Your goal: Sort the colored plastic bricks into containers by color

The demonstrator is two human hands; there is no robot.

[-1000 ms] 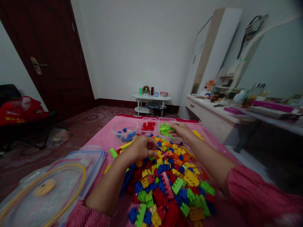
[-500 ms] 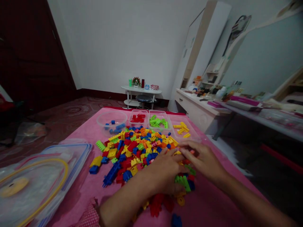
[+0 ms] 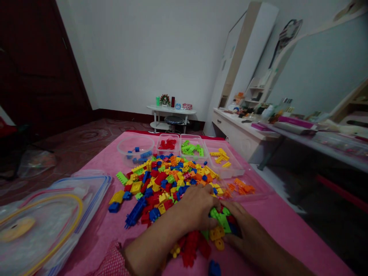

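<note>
Nearest my view, a blue brick (image 3: pixel 214 268) and the left arm's pink sleeve (image 3: pixel 113 263) are cut off at the bottom edge. My right hand (image 3: pixel 244 226) curves around the pile's near right edge, thumb and fingers wide apart beside green and orange bricks. My left hand (image 3: pixel 198 205) lies over the brick pile (image 3: pixel 163 178) with fingers bent; their tips are hidden, so I can't tell whether they grip anything. The mixed bricks spread mid-table on a pink cloth (image 3: pixel 287 237). Clear lids (image 3: pixel 97 201) overlap at left, cut off by the frame. Orange pieces (image 3: pixel 244 188) lie right of the pile, in a clear tray whose outline I can barely make out. Beyond stand a round tub (image 3: pixel 123 143) of blue and boxes of red, green and yellow. Farther back I see a cluttered dresser (image 3: pixel 232 122), a dark stool (image 3: pixel 174 120) and a low white table (image 3: pixel 169 109).
</note>
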